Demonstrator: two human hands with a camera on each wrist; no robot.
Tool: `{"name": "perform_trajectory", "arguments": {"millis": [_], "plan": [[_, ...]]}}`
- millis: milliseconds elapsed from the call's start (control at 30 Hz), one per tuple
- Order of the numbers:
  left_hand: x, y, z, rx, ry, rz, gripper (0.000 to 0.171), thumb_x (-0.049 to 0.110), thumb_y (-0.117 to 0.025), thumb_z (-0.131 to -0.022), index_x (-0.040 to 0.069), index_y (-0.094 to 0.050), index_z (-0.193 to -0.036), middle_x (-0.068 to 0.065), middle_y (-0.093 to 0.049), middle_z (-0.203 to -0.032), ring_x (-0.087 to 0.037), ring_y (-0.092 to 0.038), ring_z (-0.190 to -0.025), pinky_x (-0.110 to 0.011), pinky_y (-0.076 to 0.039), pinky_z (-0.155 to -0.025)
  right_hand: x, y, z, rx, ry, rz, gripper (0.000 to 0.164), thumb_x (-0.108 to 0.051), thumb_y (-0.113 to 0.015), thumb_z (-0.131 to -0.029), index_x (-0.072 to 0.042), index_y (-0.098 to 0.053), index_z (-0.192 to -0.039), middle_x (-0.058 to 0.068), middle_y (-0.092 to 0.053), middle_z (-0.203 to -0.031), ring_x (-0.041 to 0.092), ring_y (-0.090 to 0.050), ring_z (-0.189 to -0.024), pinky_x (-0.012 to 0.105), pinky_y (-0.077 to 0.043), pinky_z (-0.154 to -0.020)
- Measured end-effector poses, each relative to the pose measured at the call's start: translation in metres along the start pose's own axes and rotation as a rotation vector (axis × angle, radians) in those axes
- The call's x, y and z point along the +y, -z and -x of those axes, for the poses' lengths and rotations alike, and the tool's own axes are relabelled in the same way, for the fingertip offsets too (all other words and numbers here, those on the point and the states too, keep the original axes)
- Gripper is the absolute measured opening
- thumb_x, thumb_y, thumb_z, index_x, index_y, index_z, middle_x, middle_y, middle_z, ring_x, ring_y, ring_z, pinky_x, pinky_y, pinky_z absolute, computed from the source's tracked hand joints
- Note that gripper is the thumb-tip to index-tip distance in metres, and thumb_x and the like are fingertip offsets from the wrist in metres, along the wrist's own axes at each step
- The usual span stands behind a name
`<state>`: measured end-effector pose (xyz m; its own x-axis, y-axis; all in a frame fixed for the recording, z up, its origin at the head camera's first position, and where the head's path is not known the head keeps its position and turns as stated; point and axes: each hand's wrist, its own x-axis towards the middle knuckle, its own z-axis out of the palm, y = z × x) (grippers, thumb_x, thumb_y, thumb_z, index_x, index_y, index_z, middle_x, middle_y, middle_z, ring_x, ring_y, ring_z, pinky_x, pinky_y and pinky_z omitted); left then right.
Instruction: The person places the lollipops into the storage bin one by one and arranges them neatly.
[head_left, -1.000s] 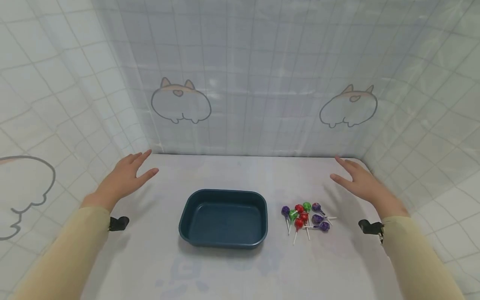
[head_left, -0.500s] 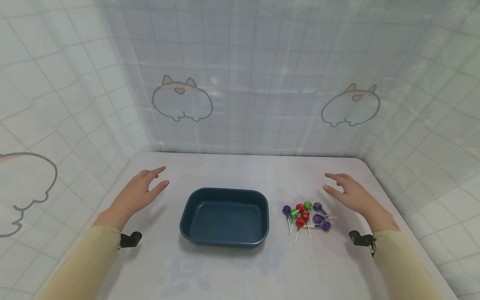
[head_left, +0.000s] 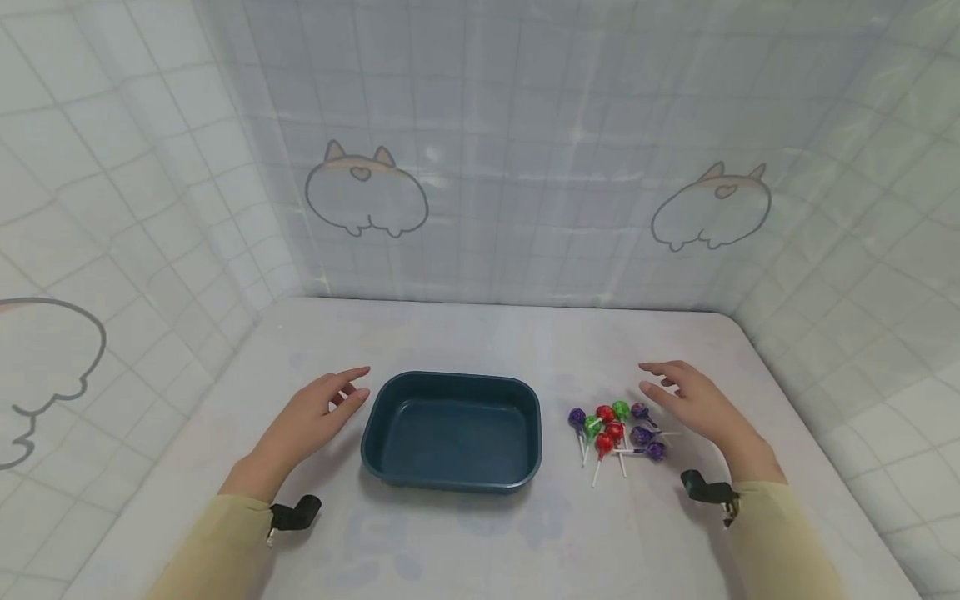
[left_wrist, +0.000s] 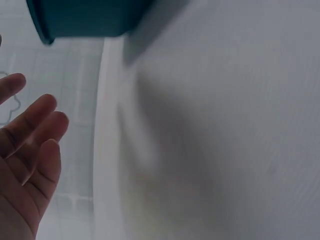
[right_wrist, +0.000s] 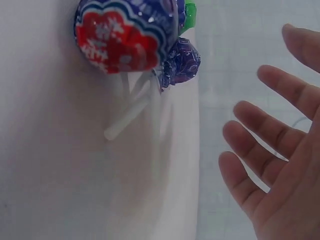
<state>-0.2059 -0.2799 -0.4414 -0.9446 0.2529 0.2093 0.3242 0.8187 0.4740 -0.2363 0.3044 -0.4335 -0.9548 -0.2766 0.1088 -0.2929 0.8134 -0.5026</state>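
A dark blue rectangular tray lies on the white table in the head view. To its right is a loose pile of lollipops in red, green and purple wrappers, their white sticks pointing various ways. My left hand hovers just left of the tray, fingers relaxed, holding nothing. Beyond the pile's right side hangs my right hand, its fingers loosely bent and nothing in them. Close up in the right wrist view, a purple lollipop shows a red label, with the right hand's spread fingers apart from it.
The white table ends at a tiled-pattern curtain behind and at both sides. Small black cameras are strapped at both wrists, over beige sleeves.
Both hands have come inward and nearer: the left moved right toward the tray, the right moved left and down toward the lollipops. Tray and lollipops stay where they were on the table.
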Motion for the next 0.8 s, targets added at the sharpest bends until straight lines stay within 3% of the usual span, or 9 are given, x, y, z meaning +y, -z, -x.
{"name": "perform_trajectory", "arguments": {"millis": [233, 467, 600, 800], "plan": [[0.014, -0.014, 0.005, -0.041, 0.049, 0.124, 0.052, 0.050, -0.049, -0.102, 0.020, -0.052, -0.144, 0.000, -0.064, -0.104, -0.015, -0.058, -0.088, -0.040, -0.048, -0.074, 0.002, -0.004, 0.003, -0.044, -0.020, -0.016, 0.046, -0.035, -0.061, -0.099, -0.005, -0.060, -0.134, 0.017, -0.060, -0.126, 0.033, -0.058, -0.106, 0.051, -0.049, -0.084], [0.016, -0.022, 0.012, -0.067, 0.115, 0.205, 0.051, 0.048, -0.052, -0.101, 0.023, -0.049, -0.146, 0.001, -0.064, -0.101, -0.016, -0.057, -0.085, -0.034, -0.048, -0.064, 0.000, -0.006, 0.000, -0.164, -0.068, -0.020, 0.038, -0.033, -0.066, -0.095, -0.010, -0.066, -0.127, 0.007, -0.064, -0.110, 0.020, -0.059, -0.092, 0.036, -0.049, -0.070], [0.014, -0.023, 0.014, -0.046, 0.114, 0.259, 0.050, 0.045, -0.054, -0.101, 0.021, -0.050, -0.145, 0.001, -0.063, -0.095, -0.016, -0.057, -0.072, -0.032, -0.047, -0.056, 0.001, -0.011, -0.003, -0.207, -0.070, -0.015, 0.035, -0.028, -0.069, -0.094, -0.011, -0.067, -0.124, 0.003, -0.064, -0.105, 0.017, -0.059, -0.088, 0.036, -0.049, -0.069], [0.012, -0.029, 0.010, -0.066, 0.146, 0.330, 0.050, 0.046, -0.056, -0.100, 0.022, -0.052, -0.143, -0.001, -0.058, -0.081, -0.019, -0.053, -0.058, -0.032, -0.046, -0.052, 0.003, -0.016, -0.007, -0.256, -0.084, 0.034, 0.033, -0.026, -0.072, -0.091, -0.012, -0.069, -0.120, 0.000, -0.064, -0.097, 0.016, -0.057, -0.082, 0.035, -0.049, -0.068]]}}
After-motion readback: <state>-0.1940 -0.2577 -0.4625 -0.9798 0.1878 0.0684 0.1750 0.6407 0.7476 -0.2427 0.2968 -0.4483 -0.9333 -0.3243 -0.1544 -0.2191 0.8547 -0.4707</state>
